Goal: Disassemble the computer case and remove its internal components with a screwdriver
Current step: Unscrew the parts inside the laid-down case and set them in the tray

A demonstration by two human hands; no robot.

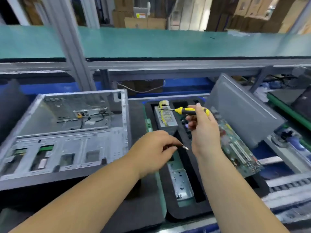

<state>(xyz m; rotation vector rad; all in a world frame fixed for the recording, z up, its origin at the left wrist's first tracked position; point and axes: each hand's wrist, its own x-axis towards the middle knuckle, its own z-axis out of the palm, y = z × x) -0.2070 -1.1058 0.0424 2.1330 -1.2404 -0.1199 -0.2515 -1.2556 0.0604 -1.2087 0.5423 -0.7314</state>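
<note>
Head view: computer case (67, 132) at left, nearly emptied; motherboard (239, 148) and power supply (165, 118) already out at right. Right hand (202, 128) gripping screwdriver (185, 111); left hand (156, 150) pinching something small, unclear.

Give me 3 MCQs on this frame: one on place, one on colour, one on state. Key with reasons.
1. Where does the power supply lie?
A. Inside the computer case
B. In the black foam tray, right of the case
C. On the green conveyor belt

2. What colours is the screwdriver handle?
A. Yellow and black
B. Red and white
C. Plain blue

3. What is the right hand doing?
A. Resting flat on the motherboard
B. Hanging empty
C. Holding the screwdriver

Key:
1 B: it sits in a tray recess, outside the computer case.
2 A: yellow ends, black grip.
3 C: its fingers wrap the handle, tip pointing left.
</note>
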